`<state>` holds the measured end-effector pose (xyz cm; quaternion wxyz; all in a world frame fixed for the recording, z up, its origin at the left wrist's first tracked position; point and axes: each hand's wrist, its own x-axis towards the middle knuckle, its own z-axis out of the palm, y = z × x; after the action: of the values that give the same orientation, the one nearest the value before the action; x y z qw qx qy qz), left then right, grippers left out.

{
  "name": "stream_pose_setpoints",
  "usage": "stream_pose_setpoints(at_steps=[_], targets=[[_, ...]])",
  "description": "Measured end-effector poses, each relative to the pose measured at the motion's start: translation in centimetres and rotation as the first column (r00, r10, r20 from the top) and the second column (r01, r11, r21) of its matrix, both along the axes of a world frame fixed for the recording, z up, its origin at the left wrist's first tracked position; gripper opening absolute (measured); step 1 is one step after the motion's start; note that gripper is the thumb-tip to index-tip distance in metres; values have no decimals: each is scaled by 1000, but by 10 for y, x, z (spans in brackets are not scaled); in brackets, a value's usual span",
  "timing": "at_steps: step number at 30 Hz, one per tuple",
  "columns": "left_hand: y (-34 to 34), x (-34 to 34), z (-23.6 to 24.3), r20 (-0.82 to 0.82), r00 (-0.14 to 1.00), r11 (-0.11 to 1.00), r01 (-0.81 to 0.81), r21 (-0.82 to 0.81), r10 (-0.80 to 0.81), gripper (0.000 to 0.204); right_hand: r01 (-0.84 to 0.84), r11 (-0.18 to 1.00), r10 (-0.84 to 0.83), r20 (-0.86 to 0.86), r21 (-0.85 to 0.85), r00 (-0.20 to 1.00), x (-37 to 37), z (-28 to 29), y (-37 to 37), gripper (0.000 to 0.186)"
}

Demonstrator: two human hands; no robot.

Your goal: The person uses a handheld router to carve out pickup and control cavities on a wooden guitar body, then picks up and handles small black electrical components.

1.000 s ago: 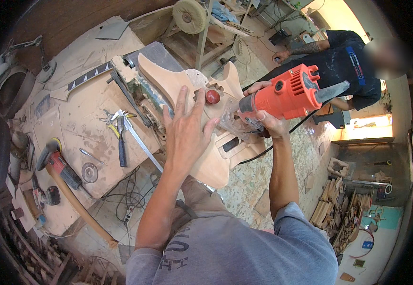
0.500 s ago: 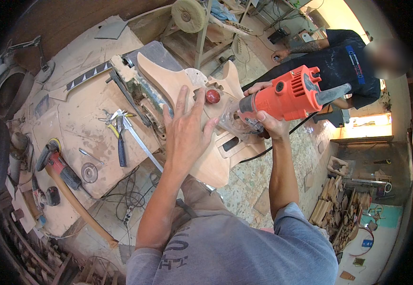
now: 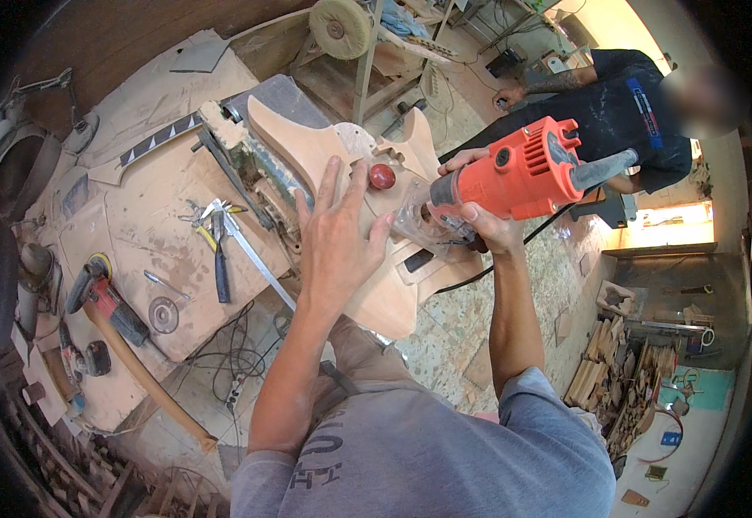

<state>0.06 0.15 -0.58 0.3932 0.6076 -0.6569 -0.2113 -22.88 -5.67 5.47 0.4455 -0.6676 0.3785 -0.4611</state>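
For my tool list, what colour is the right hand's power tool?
The power tool is mostly orange-red, best seen in the head view.

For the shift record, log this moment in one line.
Left hand: spread open on wooden body | Right hand: gripping orange power tool | Clear tool base: over wooden body | Nearby: red knob, caliper

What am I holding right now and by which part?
Your right hand grips the orange power tool around its lower body, near the clear base; your left hand rests on the wooden piece.
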Motion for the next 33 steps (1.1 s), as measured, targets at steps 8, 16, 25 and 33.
stream_pose_setpoints(at_steps=[8, 16, 25, 33], targets=[[1, 0, -1, 13, 1000, 1000, 4, -3, -4, 79, 20, 999, -21, -11, -45, 1000, 0, 0, 5, 72], [2, 1, 1, 21, 1000, 1000, 17, 2, -17, 79, 26, 998, -26, -5, -50, 1000, 1, 1, 10, 68], [2, 0, 2, 9, 1000, 1000, 25, 12, -25, 80, 29, 999, -29, 4, -44, 1000, 0, 2, 12, 68], [2, 1, 1, -1, 1000, 1000, 22, 4, -22, 79, 41, 998, -39, 31, -54, 999, 2, 1, 12, 66]])
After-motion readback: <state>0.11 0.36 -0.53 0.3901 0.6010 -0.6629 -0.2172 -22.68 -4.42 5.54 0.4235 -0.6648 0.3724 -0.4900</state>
